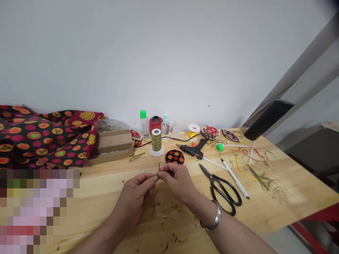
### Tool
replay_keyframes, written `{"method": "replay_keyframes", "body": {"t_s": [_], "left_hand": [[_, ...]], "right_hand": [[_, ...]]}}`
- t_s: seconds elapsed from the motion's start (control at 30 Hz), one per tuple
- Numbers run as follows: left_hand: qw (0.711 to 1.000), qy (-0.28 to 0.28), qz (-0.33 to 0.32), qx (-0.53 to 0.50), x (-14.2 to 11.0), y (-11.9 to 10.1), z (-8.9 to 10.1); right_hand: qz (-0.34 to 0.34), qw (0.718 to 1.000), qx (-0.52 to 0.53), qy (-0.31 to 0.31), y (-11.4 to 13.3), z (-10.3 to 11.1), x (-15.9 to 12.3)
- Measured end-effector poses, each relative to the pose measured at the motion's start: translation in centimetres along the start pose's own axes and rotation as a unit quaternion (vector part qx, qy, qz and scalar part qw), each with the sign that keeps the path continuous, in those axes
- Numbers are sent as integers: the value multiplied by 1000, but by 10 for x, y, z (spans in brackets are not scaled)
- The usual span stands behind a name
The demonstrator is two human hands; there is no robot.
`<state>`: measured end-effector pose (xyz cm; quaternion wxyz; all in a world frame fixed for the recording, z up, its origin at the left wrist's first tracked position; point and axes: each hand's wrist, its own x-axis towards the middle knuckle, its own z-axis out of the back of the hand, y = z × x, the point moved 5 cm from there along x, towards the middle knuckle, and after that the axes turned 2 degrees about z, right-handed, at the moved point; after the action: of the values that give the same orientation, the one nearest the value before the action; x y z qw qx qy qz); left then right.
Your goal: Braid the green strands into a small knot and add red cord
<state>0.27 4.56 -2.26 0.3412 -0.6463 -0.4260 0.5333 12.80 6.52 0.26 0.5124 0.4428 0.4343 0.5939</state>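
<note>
My left hand [137, 192] and my right hand [178, 180] meet over the middle of the wooden table, fingertips pinched together on a thin olive-green cord [159, 165]. Only a short end of it sticks up above the fingers; the rest is hidden. Just beyond my right hand lies a round fabric-covered disc [174, 157], black with red and yellow motifs. A spool of olive-green thread [156, 141] stands upright behind the hands. To the right of my right hand, black-handled scissors [221, 190] lie slightly open, beside a white pen [235, 179].
A black glue gun [194, 149] lies behind the scissors. Bottles, a red thread cone [155, 125] and a yellow spool [194, 131] line the wall. Patterned cloth [47, 137] and a cardboard box [115, 144] sit left. Thread scraps [261, 178] lie right; dark clippings scatter in front.
</note>
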Motion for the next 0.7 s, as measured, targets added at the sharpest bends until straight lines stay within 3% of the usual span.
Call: {"method": "replay_keyframes", "body": {"t_s": [0.7], "left_hand": [[1000,2,-3,-19,-2,-1,0]], "right_hand": [[14,1000,17,-1,2,0,-3]]}}
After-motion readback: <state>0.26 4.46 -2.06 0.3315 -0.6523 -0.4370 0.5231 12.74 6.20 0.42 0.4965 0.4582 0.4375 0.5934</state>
